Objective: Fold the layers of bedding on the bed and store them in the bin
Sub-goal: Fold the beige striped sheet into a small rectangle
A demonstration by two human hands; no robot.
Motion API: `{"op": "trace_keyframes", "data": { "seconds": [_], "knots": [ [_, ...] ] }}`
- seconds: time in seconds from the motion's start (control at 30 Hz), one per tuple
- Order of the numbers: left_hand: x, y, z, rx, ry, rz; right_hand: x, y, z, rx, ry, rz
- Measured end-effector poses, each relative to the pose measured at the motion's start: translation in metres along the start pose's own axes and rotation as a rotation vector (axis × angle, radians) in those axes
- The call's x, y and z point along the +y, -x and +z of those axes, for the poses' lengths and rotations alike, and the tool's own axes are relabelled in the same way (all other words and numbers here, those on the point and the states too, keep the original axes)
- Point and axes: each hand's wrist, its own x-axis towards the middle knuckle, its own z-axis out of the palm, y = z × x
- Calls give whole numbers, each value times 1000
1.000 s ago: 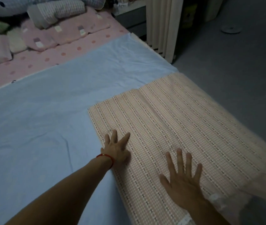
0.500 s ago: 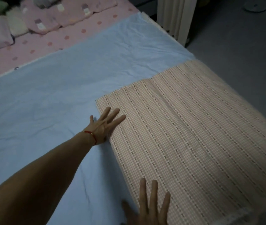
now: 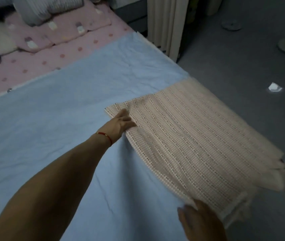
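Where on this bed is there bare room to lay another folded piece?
The widest bare patch is the blue sheet, between the pink dotted sheet and the left hand. It is crowded at the pillows and on the checked bedding that both hands grip.

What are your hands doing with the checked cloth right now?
Left hand gripping checked cloth at far left edge, fingers tucked under. Right hand at near corner, grip blurred. Cloth folded on blue sheet. No bin in sight.

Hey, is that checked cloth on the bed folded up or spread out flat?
Folded. The checked cloth covers only a corner of the blue sheet, and stacked layers show at its near edge, where the right hand grips it.
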Motion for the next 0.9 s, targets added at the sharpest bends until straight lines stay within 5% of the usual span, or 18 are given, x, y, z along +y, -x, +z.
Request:
{"op": "trace_keyframes", "data": {
  "seconds": [0.1,0.3,0.4,0.57,0.7,0.9],
  "knots": [
    [35,-9,-48,-5,-17,13,46,-20,-72,133,111,-44],
    [101,-49,-197,-114,-99,-18,89,-87,-293,-63,523,-234],
    [134,-63,-277,-14,-127,-8,82,-118,-422,-59,551,-346],
    [183,-72,-416,195,-252,-51,46,-143,-591,205,592,-374],
    [200,-46,-517,276,-340,-166,-10,-161,-675,328,486,-275],
    [208,52,-638,228,-333,-328,-82,-197,-736,434,418,-482]
  ]
}}
